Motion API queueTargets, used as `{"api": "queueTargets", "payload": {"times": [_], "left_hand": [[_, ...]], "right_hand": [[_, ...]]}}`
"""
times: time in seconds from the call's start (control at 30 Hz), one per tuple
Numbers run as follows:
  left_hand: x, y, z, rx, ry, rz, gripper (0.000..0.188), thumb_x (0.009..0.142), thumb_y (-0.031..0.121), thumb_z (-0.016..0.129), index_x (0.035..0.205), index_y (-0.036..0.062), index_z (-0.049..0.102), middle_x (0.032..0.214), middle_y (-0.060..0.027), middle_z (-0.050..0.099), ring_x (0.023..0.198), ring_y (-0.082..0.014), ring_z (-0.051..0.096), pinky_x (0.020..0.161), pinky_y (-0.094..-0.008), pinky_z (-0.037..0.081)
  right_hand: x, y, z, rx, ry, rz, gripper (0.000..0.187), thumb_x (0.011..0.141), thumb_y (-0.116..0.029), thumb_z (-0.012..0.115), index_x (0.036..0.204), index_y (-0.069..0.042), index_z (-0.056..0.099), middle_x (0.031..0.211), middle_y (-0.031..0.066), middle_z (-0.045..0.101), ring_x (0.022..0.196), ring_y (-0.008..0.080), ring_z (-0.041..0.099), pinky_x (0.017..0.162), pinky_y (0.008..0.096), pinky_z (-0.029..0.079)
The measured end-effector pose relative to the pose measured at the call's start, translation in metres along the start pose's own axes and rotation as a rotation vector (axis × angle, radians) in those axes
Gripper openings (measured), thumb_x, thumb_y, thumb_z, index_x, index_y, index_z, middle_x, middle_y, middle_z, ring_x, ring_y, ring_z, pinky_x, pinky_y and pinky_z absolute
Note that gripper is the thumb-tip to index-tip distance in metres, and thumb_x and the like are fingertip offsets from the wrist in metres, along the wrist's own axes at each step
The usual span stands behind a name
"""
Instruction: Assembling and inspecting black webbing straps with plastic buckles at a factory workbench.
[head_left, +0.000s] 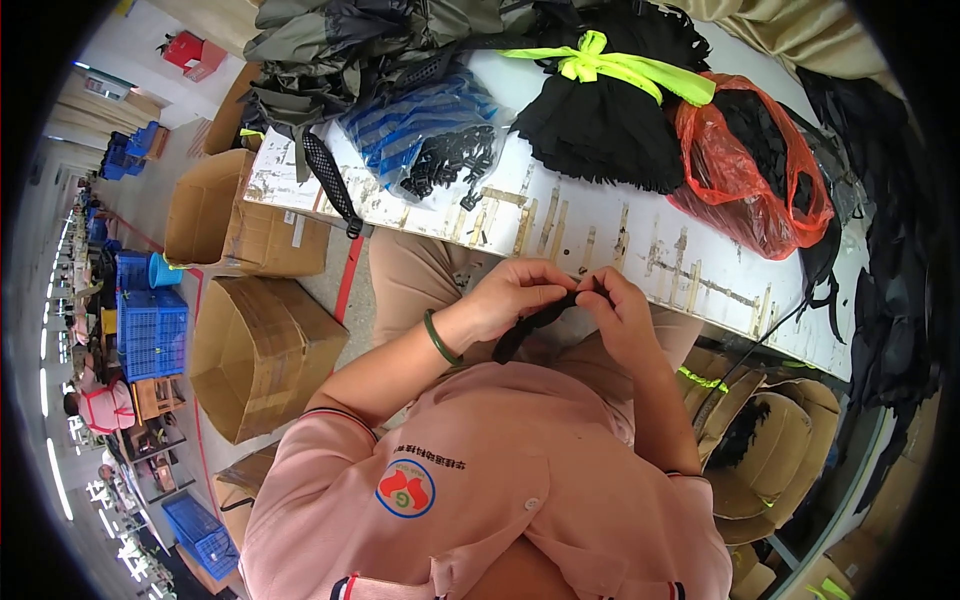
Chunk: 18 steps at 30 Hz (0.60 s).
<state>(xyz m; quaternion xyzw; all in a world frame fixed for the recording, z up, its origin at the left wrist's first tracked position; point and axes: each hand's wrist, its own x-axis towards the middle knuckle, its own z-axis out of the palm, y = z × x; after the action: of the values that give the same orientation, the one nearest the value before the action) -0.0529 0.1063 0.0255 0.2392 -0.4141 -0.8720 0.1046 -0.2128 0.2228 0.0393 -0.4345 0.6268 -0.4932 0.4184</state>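
Note:
Close to my body, at the near edge of the white table (520, 215), I hold a black fabric strap (512, 345) between both hands. My left hand (515, 297), with a green bangle on the wrist, pinches the strap near one end. Facing it, my right hand (617, 312) pinches the same piece with thumb and fingertips. The strap's loose part hangs down below my left hand. Whether a small fitting sits between the fingertips is hidden. Beyond my hands lies a clear bag with blue stripes (420, 115), holding small black plastic buckles (455, 160).
Black fabric strips (600, 135) lie bundled with a neon yellow tie (590, 60). A red plastic bag (735, 190) of black pieces stands at the right. Dark fabric (370, 40) is heaped at the far left. Open cardboard boxes (265, 350) stand on both sides.

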Motion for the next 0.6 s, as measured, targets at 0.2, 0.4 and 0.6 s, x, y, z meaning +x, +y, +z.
{"api": "queueTargets", "payload": {"times": [0.2, 0.4, 0.6], "left_hand": [[-0.006, 0.006, 0.003, 0.270, 0.019, 0.019, 0.011, 0.087, -0.002, 0.058, 0.096, 0.0015, 0.064, 0.091, -0.0021, 0.063, 0.076, -0.0084, 0.058, 0.066, -0.0215, 0.047], [-0.002, 0.006, 0.010, 1.167, 0.211, 0.849, 0.008, 0.087, 0.003, 0.061, 0.094, 0.0016, 0.061, 0.084, -0.0009, 0.061, 0.073, -0.0053, 0.058, 0.062, -0.0219, 0.048], [-0.001, 0.018, 0.010, 0.624, -0.101, 0.065, 0.014, 0.087, 0.007, 0.064, 0.091, 0.0021, 0.051, 0.080, -0.0021, 0.060, 0.067, -0.0073, 0.059, 0.059, -0.0199, 0.046]], "right_hand": [[0.000, -0.002, 0.004, -0.017, 0.041, 0.000, 0.010, 0.086, -0.008, 0.059, 0.086, 0.001, 0.053, 0.074, 0.0054, 0.057, 0.069, 0.0115, 0.050, 0.065, 0.0260, 0.043], [0.001, -0.001, 0.005, 0.378, 0.022, 0.340, 0.010, 0.086, -0.008, 0.060, 0.085, 0.000, 0.054, 0.072, 0.0003, 0.056, 0.066, 0.0070, 0.047, 0.062, 0.0219, 0.040], [-0.006, 0.008, 0.012, 0.124, 0.079, 0.098, 0.008, 0.086, -0.007, 0.060, 0.083, -0.001, 0.057, 0.071, -0.0025, 0.054, 0.066, 0.0044, 0.045, 0.060, 0.0202, 0.039]]}}
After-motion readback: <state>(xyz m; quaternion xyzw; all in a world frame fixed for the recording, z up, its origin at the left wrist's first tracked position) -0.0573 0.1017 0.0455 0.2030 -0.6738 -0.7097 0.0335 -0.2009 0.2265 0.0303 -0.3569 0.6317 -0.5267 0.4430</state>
